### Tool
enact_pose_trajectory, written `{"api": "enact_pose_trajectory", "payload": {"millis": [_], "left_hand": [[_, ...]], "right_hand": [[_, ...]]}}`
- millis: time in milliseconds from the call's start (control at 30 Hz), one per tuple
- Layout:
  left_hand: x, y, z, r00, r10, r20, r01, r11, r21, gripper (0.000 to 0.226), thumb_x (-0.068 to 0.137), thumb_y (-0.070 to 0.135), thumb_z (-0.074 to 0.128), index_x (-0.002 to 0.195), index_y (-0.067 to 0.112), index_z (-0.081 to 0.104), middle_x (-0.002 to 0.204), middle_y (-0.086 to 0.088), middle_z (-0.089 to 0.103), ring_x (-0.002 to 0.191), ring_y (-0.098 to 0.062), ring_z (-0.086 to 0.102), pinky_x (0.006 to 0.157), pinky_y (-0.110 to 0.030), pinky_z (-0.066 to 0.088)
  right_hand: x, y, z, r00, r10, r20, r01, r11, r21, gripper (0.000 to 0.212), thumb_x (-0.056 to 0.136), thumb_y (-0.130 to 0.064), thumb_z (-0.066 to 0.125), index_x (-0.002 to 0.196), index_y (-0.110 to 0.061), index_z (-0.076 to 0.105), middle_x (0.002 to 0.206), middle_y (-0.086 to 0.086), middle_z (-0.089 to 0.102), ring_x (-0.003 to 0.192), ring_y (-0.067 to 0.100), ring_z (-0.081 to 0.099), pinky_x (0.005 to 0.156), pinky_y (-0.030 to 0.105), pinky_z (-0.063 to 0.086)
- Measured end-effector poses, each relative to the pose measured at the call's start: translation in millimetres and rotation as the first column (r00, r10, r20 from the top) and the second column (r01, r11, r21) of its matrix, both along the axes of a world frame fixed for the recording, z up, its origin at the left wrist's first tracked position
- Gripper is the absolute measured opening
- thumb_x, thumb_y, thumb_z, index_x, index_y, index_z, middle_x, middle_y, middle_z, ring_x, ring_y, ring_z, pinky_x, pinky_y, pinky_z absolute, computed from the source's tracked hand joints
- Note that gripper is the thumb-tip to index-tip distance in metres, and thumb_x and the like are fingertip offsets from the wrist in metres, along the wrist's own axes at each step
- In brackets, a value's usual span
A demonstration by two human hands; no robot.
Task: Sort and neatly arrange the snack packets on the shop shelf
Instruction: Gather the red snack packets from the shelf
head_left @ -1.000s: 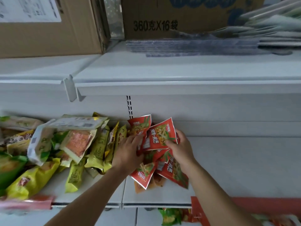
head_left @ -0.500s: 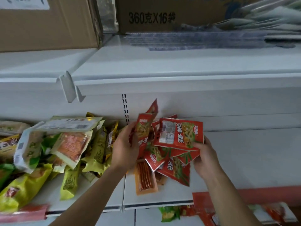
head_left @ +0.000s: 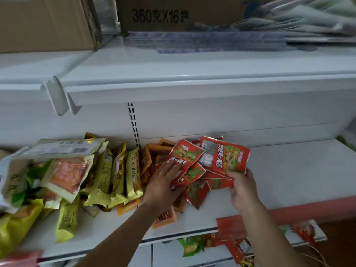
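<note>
While blurry, packet point(head_left: 225, 158) top seemingly rightward

A fan of overlapping red packets point(head_left: 225, 160) sits midway along the white shelf point(head_left: 289, 170), the topmost gripped by the right hand point(head_left: 243, 187), over flat orange packets point(head_left: 157, 151); yellow-green packets point(head_left: 133, 174) crowd the left.

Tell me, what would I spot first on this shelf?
A bright fan of red packets in the middle of the shelf, gripped by the right hand while the left hand rests on more. To their left sprawls a messy heap of yellow-green packets.
</note>
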State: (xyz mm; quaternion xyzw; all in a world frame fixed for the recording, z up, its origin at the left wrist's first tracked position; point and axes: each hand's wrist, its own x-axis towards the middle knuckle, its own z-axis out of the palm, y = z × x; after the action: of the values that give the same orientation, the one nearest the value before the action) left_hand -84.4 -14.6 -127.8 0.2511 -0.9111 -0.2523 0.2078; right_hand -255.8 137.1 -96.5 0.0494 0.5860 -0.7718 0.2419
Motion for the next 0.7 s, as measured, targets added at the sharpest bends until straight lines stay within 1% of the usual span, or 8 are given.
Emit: {"api": "enact_pose_trajectory", "payload": {"millis": [133,267,367,467,500,567,633,700], "left_hand": [[2.3,0.0,7.0,0.996,0.018,-0.082,-0.010,0.995,0.096,0.063,0.089,0.020,0.064,0.145,0.036,0.041,0.152,0.011,0.038,0.140,-0.013,0.033,0.108,-0.030,0.035],[3.9,1.2,15.1,0.984,0.068,-0.164,-0.032,0.976,0.216,0.067,0.089,0.008,0.057,0.143,0.042,0.039,0.146,0.015,0.043,0.125,-0.003,0.042,0.100,-0.029,0.044],[4.1,1.3,19.5,0.964,0.128,-0.234,-0.058,0.958,0.282,0.068,0.087,0.004,0.056,0.139,0.046,0.043,0.133,0.021,0.049,0.119,0.002,0.044,0.098,-0.024,0.040],[5.0,0.9,24.5,0.938,0.193,-0.288,-0.082,0.931,0.356,0.067,0.087,0.000,0.055,0.134,0.047,0.046,0.128,0.018,0.056,0.118,-0.004,0.051,0.096,-0.029,0.047],[5.3,1.3,27.0,0.925,0.226,-0.305,-0.089,0.910,0.404,0.066,0.088,0.001,0.056,0.131,0.050,0.047,0.125,0.017,0.060,0.115,-0.007,0.055,0.092,-0.031,0.051],[5.0,2.3,34.3,0.892,0.297,-0.341,-0.105,0.869,0.483,0.060,0.092,0.008,0.059,0.120,0.059,0.047,0.112,0.023,0.064,0.106,-0.001,0.060,0.082,-0.028,0.054],[2.1,3.4,44.0,0.851,0.354,-0.388,-0.093,0.829,0.552,0.052,0.093,0.014,0.061,0.112,0.060,0.049,0.103,0.031,0.064,0.100,0.008,0.059,0.077,-0.022,0.050],[-1.2,5.3,52.0,0.811,0.385,-0.440,-0.016,0.766,0.642,0.045,0.093,0.014,0.061,0.111,0.054,0.052,0.103,0.030,0.065,0.100,0.008,0.060,0.080,-0.023,0.049]], "right_hand": [[3.9,7.2,-12.1,0.992,0.121,0.043,-0.126,0.985,0.116,0.030,0.082,0.008,0.063,0.102,-0.014,0.064,0.097,0.005,0.072,0.086,0.019,0.067,0.071,0.031,0.050],[13.4,3.1,-13.7,0.985,0.170,0.030,-0.173,0.968,0.181,0.030,0.082,0.003,0.067,0.106,-0.013,0.065,0.100,0.006,0.073,0.096,0.023,0.067,0.093,0.040,0.050],[19.5,-4.1,-9.4,0.980,0.189,0.061,-0.194,0.976,0.101,0.031,0.085,0.004,0.064,0.111,-0.013,0.062,0.099,0.007,0.073,0.093,0.023,0.069,0.084,0.038,0.054],[23.4,-11.7,-1.7,0.954,0.253,0.162,-0.246,0.967,-0.059,0.029,0.089,0.004,0.059,0.115,-0.009,0.059,0.101,0.012,0.074,0.091,0.027,0.071,0.080,0.040,0.056],[25.6,-14.4,0.9,0.943,0.279,0.179,-0.265,0.959,-0.097,0.028,0.090,0.004,0.057,0.116,-0.008,0.059,0.101,0.013,0.074,0.090,0.027,0.071,0.079,0.040,0.056],[30.9,-21.1,6.2,0.935,0.305,0.182,-0.284,0.949,-0.136,0.030,0.090,0.005,0.055,0.118,-0.006,0.060,0.101,0.013,0.074,0.088,0.026,0.072,0.076,0.038,0.057],[35.1,-28.8,10.2,0.937,0.299,0.180,-0.271,0.948,-0.166,0.035,0.090,0.007,0.054,0.122,-0.003,0.057,0.106,0.016,0.072,0.095,0.029,0.070,0.082,0.040,0.057],[37.8,-34.6,14.5,0.943,0.286,0.170,-0.256,0.950,-0.177,0.038,0.089,0.008,0.053,0.126,-0.002,0.055,0.113,0.018,0.070,0.103,0.032,0.067,0.092,0.045,0.054]]}}
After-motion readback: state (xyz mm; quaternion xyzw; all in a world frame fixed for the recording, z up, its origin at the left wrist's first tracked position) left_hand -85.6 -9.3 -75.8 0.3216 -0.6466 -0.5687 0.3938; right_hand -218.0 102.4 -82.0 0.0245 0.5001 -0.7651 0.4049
